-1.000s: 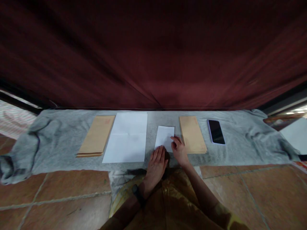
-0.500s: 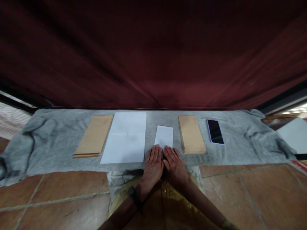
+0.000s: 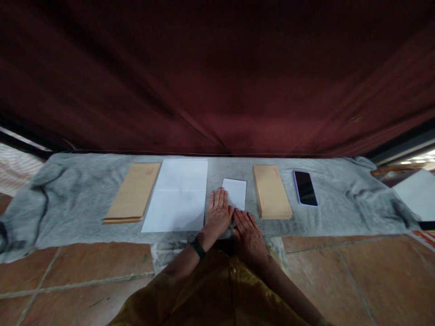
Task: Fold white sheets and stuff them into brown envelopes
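Observation:
A small folded sheet of white paper point(image 3: 237, 192) lies flat on the grey cloth in front of me. My left hand point(image 3: 218, 212) rests palm down with fingers stretched out, along the paper's left edge and partly over it. Over the near end of the paper lies my right hand point(image 3: 249, 233), flat, its fingertips touching the edge. Both hands hide the paper's near part. Left of them is a stack of large white sheets point(image 3: 178, 199) with a faint crease across the middle. To the right sits a pile of brown envelopes point(image 3: 271, 190).
Another pile of brown envelopes point(image 3: 134, 190) lies at the left. A phone point(image 3: 306, 188) in a purple case is at the right. The grey cloth point(image 3: 78, 199) covers the bench, with a dark red curtain point(image 3: 217, 90) behind it and tiled floor point(image 3: 340, 267) in front.
My left hand has slid forward along the left side of the folded paper. My right hand has stayed near the paper's near end, shifting only slightly.

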